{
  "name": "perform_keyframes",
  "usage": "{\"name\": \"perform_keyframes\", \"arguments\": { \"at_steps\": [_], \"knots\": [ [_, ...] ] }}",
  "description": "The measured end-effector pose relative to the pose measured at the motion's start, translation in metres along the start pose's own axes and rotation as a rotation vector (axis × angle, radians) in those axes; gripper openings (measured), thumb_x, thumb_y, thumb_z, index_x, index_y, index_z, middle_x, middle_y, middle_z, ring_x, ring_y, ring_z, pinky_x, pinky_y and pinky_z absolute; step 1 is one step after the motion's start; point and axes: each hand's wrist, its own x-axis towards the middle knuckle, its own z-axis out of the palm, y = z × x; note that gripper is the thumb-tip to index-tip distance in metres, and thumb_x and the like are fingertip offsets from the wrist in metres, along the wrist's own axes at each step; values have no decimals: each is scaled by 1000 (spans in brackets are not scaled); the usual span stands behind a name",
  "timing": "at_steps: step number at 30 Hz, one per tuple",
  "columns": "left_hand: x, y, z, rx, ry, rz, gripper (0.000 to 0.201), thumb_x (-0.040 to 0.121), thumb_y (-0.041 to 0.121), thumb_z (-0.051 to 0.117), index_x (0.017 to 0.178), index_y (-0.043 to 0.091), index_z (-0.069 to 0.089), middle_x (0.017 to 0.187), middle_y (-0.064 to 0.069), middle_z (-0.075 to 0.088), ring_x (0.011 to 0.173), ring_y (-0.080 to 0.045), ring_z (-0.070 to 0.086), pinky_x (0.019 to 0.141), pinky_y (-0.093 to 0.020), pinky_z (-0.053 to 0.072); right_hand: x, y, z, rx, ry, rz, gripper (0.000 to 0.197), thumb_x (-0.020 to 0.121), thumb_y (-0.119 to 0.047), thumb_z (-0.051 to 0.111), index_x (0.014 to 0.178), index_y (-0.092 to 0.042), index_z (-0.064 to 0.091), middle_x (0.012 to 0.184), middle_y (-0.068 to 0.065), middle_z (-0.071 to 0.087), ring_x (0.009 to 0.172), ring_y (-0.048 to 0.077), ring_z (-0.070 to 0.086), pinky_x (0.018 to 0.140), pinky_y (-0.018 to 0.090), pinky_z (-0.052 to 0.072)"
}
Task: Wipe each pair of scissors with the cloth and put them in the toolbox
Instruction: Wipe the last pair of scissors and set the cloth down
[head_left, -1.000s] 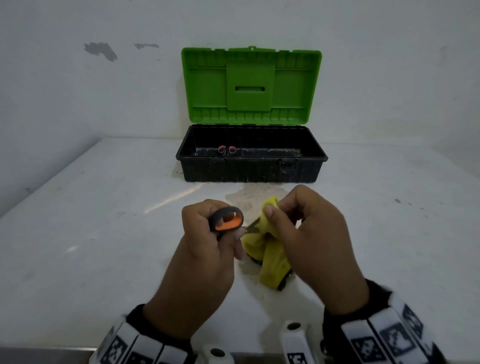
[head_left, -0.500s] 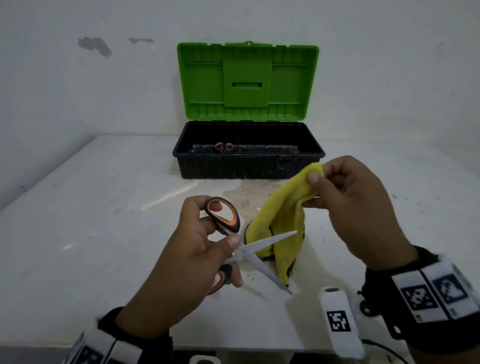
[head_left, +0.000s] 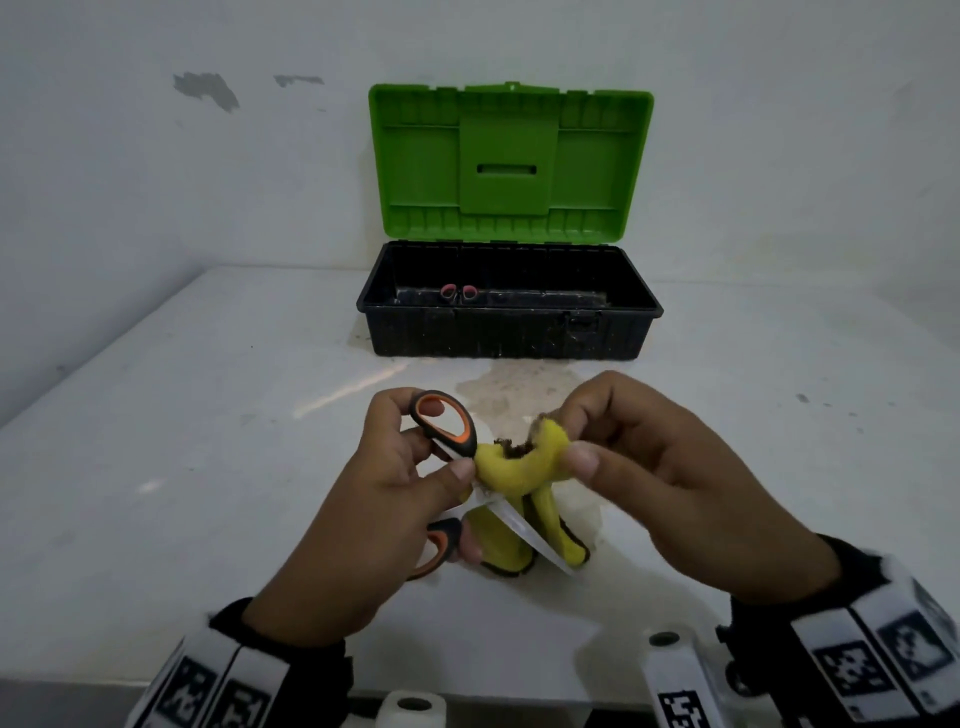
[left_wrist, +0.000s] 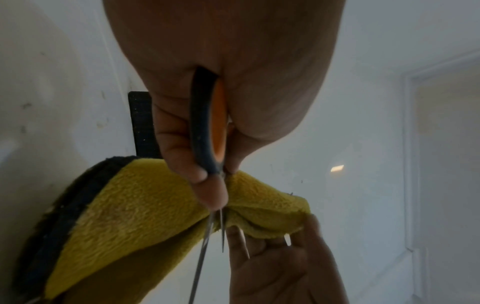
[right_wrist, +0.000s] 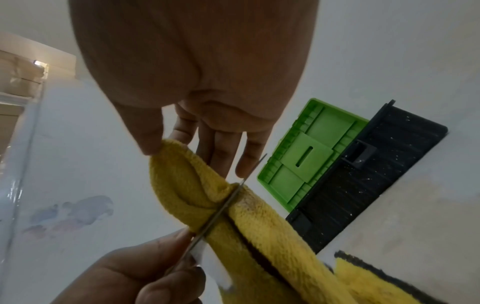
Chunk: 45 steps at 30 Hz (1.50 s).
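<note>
My left hand (head_left: 415, 467) grips the orange-and-black scissors (head_left: 447, 426) by the handles, fingers through the loops (left_wrist: 207, 127), blades spread apart. One bare blade (head_left: 524, 535) slants down to the right. My right hand (head_left: 613, 457) pinches a fold of the yellow cloth (head_left: 519, 467) between thumb and fingers, wrapped over the upper blade near the pivot (right_wrist: 228, 201). The rest of the cloth (left_wrist: 135, 216) hangs to the table. The black toolbox (head_left: 509, 332) with its green lid (head_left: 511, 161) up stands behind, with red-handled scissors (head_left: 458, 293) lying inside.
The white table (head_left: 182, 441) meets the wall behind the toolbox. A brownish stain (head_left: 519, 384) lies on the table in front of the box. The near table edge runs just below my wrists.
A second ago the scissors were closed in the cloth; then the blades spread and my right hand lifted the cloth away. Now the cloth is back on the upper blade near the pivot.
</note>
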Motion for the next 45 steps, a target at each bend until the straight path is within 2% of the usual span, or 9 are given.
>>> {"name": "perform_keyframes", "arguments": {
  "at_steps": [3,7,11,16,21,28,35,41,45],
  "knots": [
    [-1,2,2,-42,-24,-10,30,95,3,56,112,26,46,93,-2,71,60,-24,63,51,-31,51,2,1,0,-46,45,15,31,102,-31,45,88,-12,65,86,7,70,89,28,67,83,40,53],
    [0,3,5,-17,-39,-7,30,96,4,55,114,27,45,92,0,71,62,-23,64,51,-32,51,6,4,5,-232,14,98,10,83,-20,77,91,-21,71,81,-6,69,79,12,67,71,19,52],
    [0,1,4,40,-32,26,30,97,7,54,113,31,44,93,2,72,66,-22,66,60,-32,50,10,8,11,-502,-18,151,31,72,-38,83,101,-37,71,100,-17,60,92,3,61,80,19,53],
    [-2,5,5,32,-32,43,19,98,18,51,112,30,45,89,6,69,55,-22,66,51,-35,53,16,8,13,-503,-140,222,23,81,-46,73,102,-38,76,97,-20,71,91,-1,62,78,15,49],
    [3,-1,-1,210,-6,102,12,99,26,49,95,38,50,93,4,69,62,-21,65,58,-36,54,19,6,9,-481,-302,236,16,92,-38,64,100,-28,74,95,-12,72,87,6,65,79,30,51],
    [2,6,-6,98,-21,111,7,101,13,47,97,19,48,82,-9,68,47,-41,62,48,-38,51,19,3,-1,-415,-314,230,19,93,-36,63,101,-24,76,97,-11,74,91,8,68,84,33,53],
    [1,12,-8,97,3,105,4,101,12,45,100,16,46,79,-1,70,46,-36,63,48,-36,50,12,5,-21,-412,-268,213,20,90,-37,63,96,-24,78,91,-14,75,86,5,69,78,20,52],
    [0,15,-9,57,70,107,1,101,14,45,101,13,45,76,-4,71,43,-35,62,44,-35,49,2,5,-43,-412,-192,240,19,87,-38,64,89,-26,78,83,-4,75,75,9,69,71,20,53],
    [-1,15,-5,34,264,150,6,101,21,46,104,18,49,70,-10,69,43,-29,64,42,-30,53,-2,8,-62,-275,106,228,24,88,-32,60,77,-18,77,71,7,73,63,17,65,61,19,51]
  ]
}}
